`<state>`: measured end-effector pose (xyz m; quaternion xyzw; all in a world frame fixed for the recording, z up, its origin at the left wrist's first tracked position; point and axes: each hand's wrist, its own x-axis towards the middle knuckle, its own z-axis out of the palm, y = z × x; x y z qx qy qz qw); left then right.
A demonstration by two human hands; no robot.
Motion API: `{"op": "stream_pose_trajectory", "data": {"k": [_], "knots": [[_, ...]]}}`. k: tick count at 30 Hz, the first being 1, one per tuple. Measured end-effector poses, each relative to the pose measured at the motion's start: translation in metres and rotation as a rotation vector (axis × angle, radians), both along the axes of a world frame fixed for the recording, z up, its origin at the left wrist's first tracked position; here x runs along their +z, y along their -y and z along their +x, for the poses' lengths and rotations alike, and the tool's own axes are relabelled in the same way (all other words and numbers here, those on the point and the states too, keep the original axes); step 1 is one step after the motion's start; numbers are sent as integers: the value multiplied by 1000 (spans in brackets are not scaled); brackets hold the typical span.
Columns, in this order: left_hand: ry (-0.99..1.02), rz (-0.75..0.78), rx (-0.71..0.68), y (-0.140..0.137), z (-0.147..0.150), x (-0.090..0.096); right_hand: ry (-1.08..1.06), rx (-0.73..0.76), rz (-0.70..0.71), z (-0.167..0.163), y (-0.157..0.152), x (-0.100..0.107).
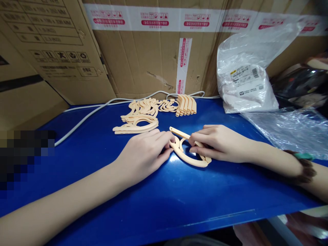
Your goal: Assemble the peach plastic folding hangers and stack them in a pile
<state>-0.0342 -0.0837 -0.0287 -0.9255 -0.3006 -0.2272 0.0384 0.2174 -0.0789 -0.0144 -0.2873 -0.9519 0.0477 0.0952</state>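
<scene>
A cream plastic folding hanger lies on the blue tabletop between my hands, with its curved arm toward me and a straight arm slanting behind. My left hand pinches its left end, near the rounded joint; the fingertips are partly hidden. My right hand is closed around the straight arm, thumb underneath. Part of a curved hook shows inside the hanger. Just beyond my left hand lie stacked folded hangers.
Behind are loose wavy cream pieces, hook-like pieces and a row of curved arms. A white cable runs along the back. Cardboard boxes wall the rear. A labelled white bag and clear plastic lie right.
</scene>
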Motion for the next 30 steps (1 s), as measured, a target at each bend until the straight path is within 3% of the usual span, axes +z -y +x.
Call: {"op": "stream_pose_trajectory", "data": {"k": [8, 18, 23, 30], "knots": [[-15, -82, 105, 2, -3, 3, -75, 19, -85, -7, 10, 2], [134, -362, 219, -1, 2, 2, 24, 130, 103, -25, 24, -5], [122, -333, 224, -1, 0, 2, 17, 126, 114, -21, 21, -4], [-2, -269, 149, -7, -6, 6, -53, -69, 167, -8, 7, -4]]}}
